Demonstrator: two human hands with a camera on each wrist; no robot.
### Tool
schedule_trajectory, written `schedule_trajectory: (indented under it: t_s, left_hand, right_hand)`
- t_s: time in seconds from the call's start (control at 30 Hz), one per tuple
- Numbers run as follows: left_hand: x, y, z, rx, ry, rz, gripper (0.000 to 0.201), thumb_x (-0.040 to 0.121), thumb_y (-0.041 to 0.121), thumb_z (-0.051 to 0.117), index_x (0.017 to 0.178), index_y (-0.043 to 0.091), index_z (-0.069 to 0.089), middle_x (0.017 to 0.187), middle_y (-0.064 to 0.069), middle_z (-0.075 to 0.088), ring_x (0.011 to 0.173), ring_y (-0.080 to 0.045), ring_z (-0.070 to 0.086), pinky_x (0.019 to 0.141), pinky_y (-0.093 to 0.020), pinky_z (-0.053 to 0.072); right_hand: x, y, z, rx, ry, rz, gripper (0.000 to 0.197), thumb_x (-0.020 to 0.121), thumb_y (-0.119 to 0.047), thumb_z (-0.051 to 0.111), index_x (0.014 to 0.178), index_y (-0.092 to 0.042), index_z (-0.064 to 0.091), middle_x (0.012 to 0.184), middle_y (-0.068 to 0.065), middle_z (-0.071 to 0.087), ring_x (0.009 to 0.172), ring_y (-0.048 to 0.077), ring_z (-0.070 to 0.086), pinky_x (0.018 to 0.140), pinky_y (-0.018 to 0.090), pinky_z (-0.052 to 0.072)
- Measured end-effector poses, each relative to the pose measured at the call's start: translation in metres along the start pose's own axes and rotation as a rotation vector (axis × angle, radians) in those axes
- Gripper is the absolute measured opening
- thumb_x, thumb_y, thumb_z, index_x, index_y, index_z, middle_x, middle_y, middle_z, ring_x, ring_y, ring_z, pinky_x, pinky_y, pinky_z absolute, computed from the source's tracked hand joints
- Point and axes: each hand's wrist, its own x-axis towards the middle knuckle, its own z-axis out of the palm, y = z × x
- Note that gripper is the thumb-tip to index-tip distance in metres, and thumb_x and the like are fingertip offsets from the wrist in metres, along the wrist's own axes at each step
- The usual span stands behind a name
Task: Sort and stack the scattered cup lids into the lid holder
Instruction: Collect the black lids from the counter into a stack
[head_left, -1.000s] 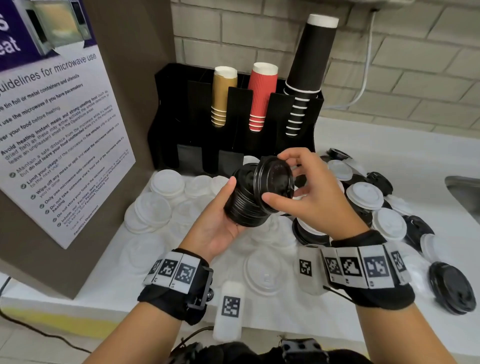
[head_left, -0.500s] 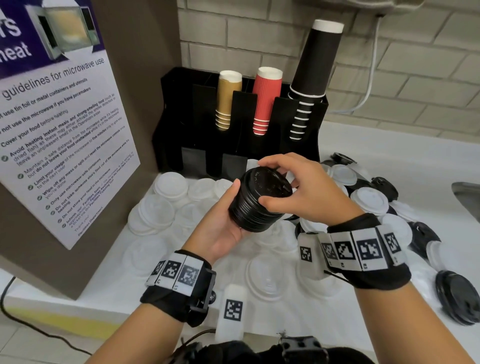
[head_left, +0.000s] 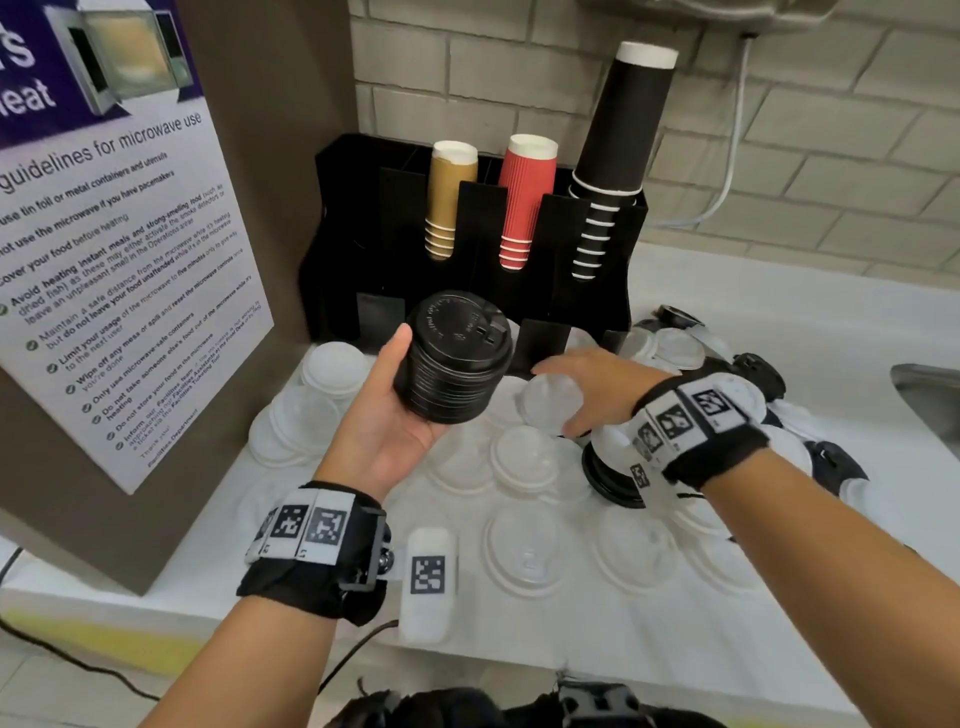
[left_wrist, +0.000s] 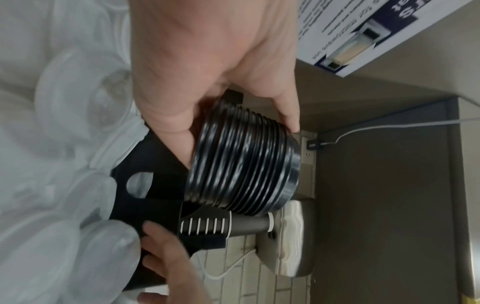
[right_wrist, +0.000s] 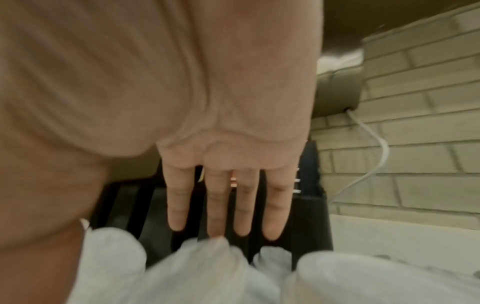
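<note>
Right hand (head_left: 587, 387) has left the black lid stack (head_left: 454, 358); I see it flat, fingers straight, over clear lids (head_left: 524, 457) mid-counter. Left hand (head_left: 387, 415) cups the stack before the holder (head_left: 545, 249).

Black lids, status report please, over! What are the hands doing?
Left hand grips black lid stack. Right hand open, over clear lids. Holder ahead, unblocked.

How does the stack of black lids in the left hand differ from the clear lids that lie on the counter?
The black lid stack is opaque and dark; the clear lids are see-through and pale. The black lids are nested into one column, while the clear lids lie spread out, some overlapping. The left hand holds the black stack off the counter; the clear ones rest on it. Both are round cup lids.
</note>
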Motion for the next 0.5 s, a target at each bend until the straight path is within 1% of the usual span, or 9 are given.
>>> schedule_trajectory:
  t_s: [0.07, 0.1, 0.17, 0.2, 0.27, 0.37, 0.4, 0.47, 0.5]
  left_hand:
    - [-0.002, 0.004, -0.003, -0.016, 0.014, 0.016, 0.046, 0.085, 0.045, 0.055, 0.111, 0.012, 0.074, 0.123, -0.014, 0.068, 0.112, -0.026, 0.066, 0.081, -0.036, 0.059]
    - [-0.004, 0.005, -0.005, -0.02, 0.014, 0.02, 0.046, 0.085, 0.045, 0.056, 0.11, 0.012, 0.074, 0.124, -0.013, 0.067, 0.112, -0.026, 0.066, 0.081, -0.036, 0.058]
    - [-0.006, 0.007, -0.007, -0.012, 0.013, 0.024, 0.043, 0.085, 0.047, 0.056, 0.106, 0.016, 0.077, 0.124, -0.011, 0.068, 0.114, -0.025, 0.065, 0.083, -0.036, 0.058]
    - [-0.007, 0.008, -0.008, -0.006, 0.014, 0.026, 0.042, 0.085, 0.047, 0.056, 0.105, 0.017, 0.078, 0.124, -0.011, 0.068, 0.115, -0.025, 0.065, 0.083, -0.035, 0.058]
    - [-0.008, 0.009, -0.01, -0.004, 0.01, 0.026, 0.042, 0.085, 0.047, 0.056, 0.104, 0.018, 0.078, 0.124, -0.01, 0.068, 0.115, -0.024, 0.065, 0.083, -0.035, 0.058]
    - [-0.008, 0.012, -0.011, -0.005, 0.006, 0.026, 0.042, 0.085, 0.047, 0.055, 0.104, 0.017, 0.078, 0.123, -0.01, 0.068, 0.114, -0.024, 0.065, 0.081, -0.034, 0.058]
    - [-0.008, 0.014, -0.011, -0.012, 0.006, 0.025, 0.042, 0.085, 0.046, 0.055, 0.105, 0.017, 0.078, 0.123, -0.01, 0.068, 0.114, -0.024, 0.066, 0.08, -0.034, 0.058]
    - [-0.005, 0.016, -0.01, -0.029, 0.008, 0.022, 0.044, 0.085, 0.046, 0.057, 0.109, 0.014, 0.075, 0.124, -0.012, 0.067, 0.114, -0.026, 0.065, 0.079, -0.035, 0.058]
    - [-0.004, 0.017, -0.01, -0.033, 0.007, 0.02, 0.045, 0.085, 0.045, 0.058, 0.112, 0.013, 0.073, 0.125, -0.012, 0.067, 0.114, -0.026, 0.065, 0.079, -0.035, 0.058]
  right_hand:
    - [0.011, -0.006, 0.005, -0.182, -0.079, 0.012, 0.098, 0.069, -0.023, 0.079, 0.148, -0.035, 0.022, 0.148, 0.002, 0.031, 0.134, 0.027, 0.032, 0.102, 0.043, 0.042]
    - [0.014, -0.009, 0.006, -0.259, -0.103, 0.008, 0.101, 0.068, -0.023, 0.08, 0.148, -0.036, 0.02, 0.147, 0.003, 0.029, 0.133, 0.027, 0.032, 0.1, 0.045, 0.043]
    - [0.02, -0.012, 0.008, -0.366, -0.092, -0.009, 0.095, 0.069, -0.024, 0.078, 0.146, -0.035, 0.024, 0.14, 0.005, 0.034, 0.127, 0.027, 0.038, 0.094, 0.044, 0.046]
    - [0.021, -0.013, 0.007, -0.373, -0.063, -0.011, 0.09, 0.07, -0.025, 0.077, 0.145, -0.033, 0.027, 0.136, 0.006, 0.037, 0.124, 0.027, 0.04, 0.092, 0.043, 0.048]
    - [0.023, -0.017, 0.0, -0.261, 0.008, -0.019, 0.088, 0.07, -0.026, 0.078, 0.144, -0.031, 0.029, 0.132, 0.006, 0.039, 0.122, 0.028, 0.042, 0.093, 0.044, 0.047]
    - [0.024, -0.025, -0.018, 0.05, 0.092, -0.057, 0.102, 0.066, -0.027, 0.085, 0.148, -0.029, 0.024, 0.137, 0.006, 0.04, 0.126, 0.026, 0.041, 0.102, 0.044, 0.042]
    - [0.024, -0.026, -0.023, 0.076, 0.1, -0.059, 0.103, 0.066, -0.028, 0.086, 0.148, -0.025, 0.024, 0.139, 0.006, 0.039, 0.127, 0.025, 0.041, 0.103, 0.043, 0.042]
    - [0.027, -0.025, -0.029, -0.059, 0.057, -0.02, 0.097, 0.066, -0.03, 0.086, 0.145, -0.018, 0.031, 0.139, 0.008, 0.04, 0.127, 0.026, 0.043, 0.103, 0.041, 0.043]
    - [0.029, -0.023, -0.028, -0.161, -0.003, 0.015, 0.095, 0.066, -0.031, 0.085, 0.144, -0.016, 0.033, 0.139, 0.008, 0.041, 0.127, 0.027, 0.043, 0.102, 0.041, 0.044]
